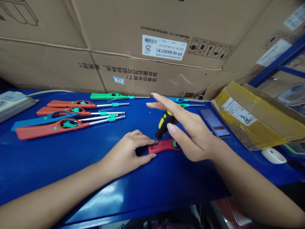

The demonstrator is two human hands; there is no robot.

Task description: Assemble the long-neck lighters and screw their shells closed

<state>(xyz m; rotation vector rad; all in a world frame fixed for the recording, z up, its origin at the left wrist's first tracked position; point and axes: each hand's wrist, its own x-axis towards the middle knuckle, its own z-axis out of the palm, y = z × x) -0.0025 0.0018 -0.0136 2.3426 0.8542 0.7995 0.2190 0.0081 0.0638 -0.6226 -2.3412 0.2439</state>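
A red lighter [164, 145] lies on the blue table [71, 159] in front of me. My left hand [130, 149] is closed on its near end, pinning it down. My right hand [183, 127] holds a black and yellow screwdriver [164, 124] tilted with its tip at the lighter's left end; the index and middle fingers stretch out above the handle.
Several long-nosed lighters, red [52, 128], blue [43, 120] and green [109, 96], lie in a row at the left. Two more lighters [188, 102] lie behind my right hand. A phone [214, 122], a taped parcel [257, 117], a white mouse [274, 156] sit at right. Cardboard boxes [143, 41] wall the back.
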